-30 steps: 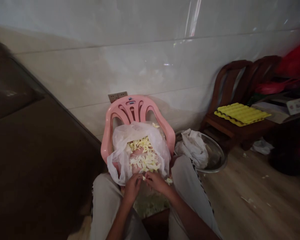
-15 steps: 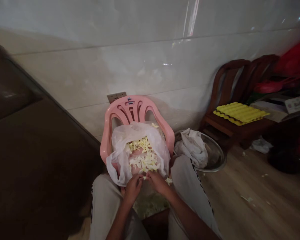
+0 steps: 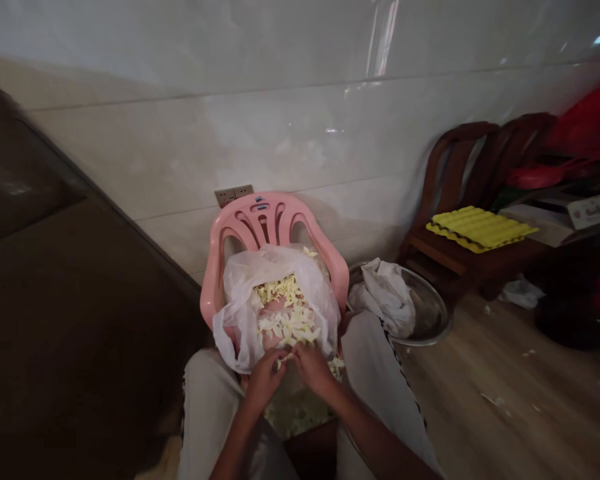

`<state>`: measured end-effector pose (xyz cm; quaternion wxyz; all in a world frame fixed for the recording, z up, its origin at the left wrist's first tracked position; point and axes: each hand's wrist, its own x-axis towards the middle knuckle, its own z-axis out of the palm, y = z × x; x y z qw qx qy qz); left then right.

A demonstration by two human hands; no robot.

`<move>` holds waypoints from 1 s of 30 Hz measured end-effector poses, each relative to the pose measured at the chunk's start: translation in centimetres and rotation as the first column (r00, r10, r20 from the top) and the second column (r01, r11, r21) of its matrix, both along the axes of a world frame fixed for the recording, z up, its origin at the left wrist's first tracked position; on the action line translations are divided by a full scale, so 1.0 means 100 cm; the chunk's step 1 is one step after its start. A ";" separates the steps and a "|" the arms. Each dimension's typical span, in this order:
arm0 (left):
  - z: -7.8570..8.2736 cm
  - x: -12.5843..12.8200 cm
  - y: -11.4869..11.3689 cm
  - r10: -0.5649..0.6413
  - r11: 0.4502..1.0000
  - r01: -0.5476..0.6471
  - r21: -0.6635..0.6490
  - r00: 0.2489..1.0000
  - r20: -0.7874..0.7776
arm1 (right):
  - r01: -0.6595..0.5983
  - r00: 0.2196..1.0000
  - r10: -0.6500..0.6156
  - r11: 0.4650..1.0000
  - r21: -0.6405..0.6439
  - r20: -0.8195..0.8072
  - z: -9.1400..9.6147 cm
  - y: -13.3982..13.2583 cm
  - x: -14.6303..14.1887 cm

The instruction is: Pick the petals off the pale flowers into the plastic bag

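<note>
- Your left hand [image 3: 266, 373] and right hand [image 3: 311, 367] were close together at the lower centre of the frame, fingertips pinched on one small pale flower piece [image 3: 287, 358] between them.
- The near edge of the plastic bag [image 3: 240, 340] lay just beyond your fingertips, its raised folds bounding the left, top and right of the pale petals [image 3: 290, 324].
- The pink chair [image 3: 330, 260] carried the bag, its armrests curving round both sides and its back standing against the wall [image 3: 280, 147].
- Your knees framed your forearms: the left knee [image 3: 207, 370] at lower left of centre, the right knee [image 3: 363, 340] at right of centre, leaving a channel between them.
- The openest way for your hands ran upward in the frame, over the petals; at the right, the metal basin [image 3: 433, 303] with a crumpled white bag [image 3: 387, 297] sat close beside the chair.
- At far left, the dark panel [image 3: 80, 300] slanted down toward the chair's left armrest, narrowing that side.
- The flower piece's long axis ran across the frame from one hand to the other, its left end slightly lower; which end was the tip, you could not tell.
</note>
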<state>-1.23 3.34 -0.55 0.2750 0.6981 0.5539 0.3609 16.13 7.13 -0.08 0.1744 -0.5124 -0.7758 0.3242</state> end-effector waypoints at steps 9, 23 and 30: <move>0.003 0.001 -0.003 0.077 0.991 -0.082 -0.102 0.996 -0.053 | -0.024 0.994 0.021 0.999 -0.027 -0.106 -0.002 -0.007 -0.010; 0.007 0.003 -0.008 0.127 0.987 -0.135 -0.093 0.989 -0.080 | -0.146 0.923 0.039 0.956 -0.254 -0.384 -0.019 0.000 -0.006; 0.009 0.004 -0.007 0.092 0.994 -0.094 -0.052 0.995 -0.041 | -0.078 0.917 -0.059 0.944 -0.322 -0.394 -0.015 0.001 -0.008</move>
